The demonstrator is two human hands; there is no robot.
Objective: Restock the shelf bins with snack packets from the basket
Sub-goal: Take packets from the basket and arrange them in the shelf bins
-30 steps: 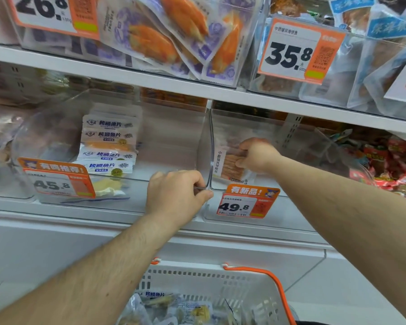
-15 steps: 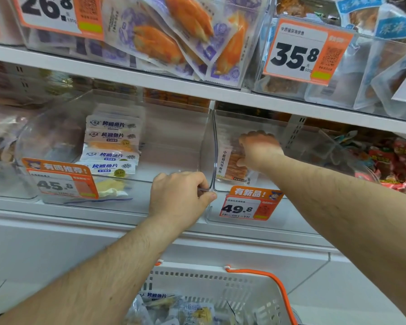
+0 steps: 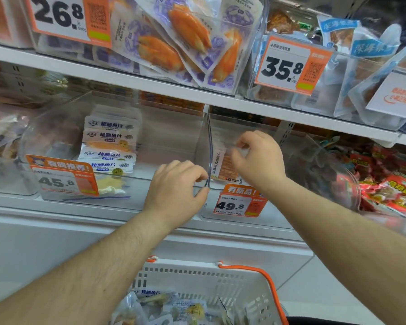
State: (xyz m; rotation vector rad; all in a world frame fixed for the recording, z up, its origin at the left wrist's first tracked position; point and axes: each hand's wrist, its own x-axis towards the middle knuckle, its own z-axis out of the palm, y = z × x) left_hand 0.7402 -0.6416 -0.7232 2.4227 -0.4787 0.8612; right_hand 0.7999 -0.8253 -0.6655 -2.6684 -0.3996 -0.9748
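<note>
Clear acrylic forms the two shelf bins in play, and the front corner of the left-hand bin [image 3: 117, 146] is gripped by the left hand [image 3: 177, 192], its fingers curled over the rim where that bin meets the right-hand bin [image 3: 274, 207]. Inside the right-hand bin, the right hand [image 3: 259, 158] is held above an orange snack packet [image 3: 223, 165] that stands against the bin's left wall; its fingers are loosely bent with the tips drawn towards the thumb, and whether the packet's top edge is pinched or just touched cannot be told. The step in hand is judged to be the setting of this packet upright in its bin, with the neighbouring bin steadied. More packets lie in the white basket [image 3: 244, 280] below the shelf edge, so the task is judged far from finished. Next, the packet would need to be left standing square, and another taken from the basket.
</note>
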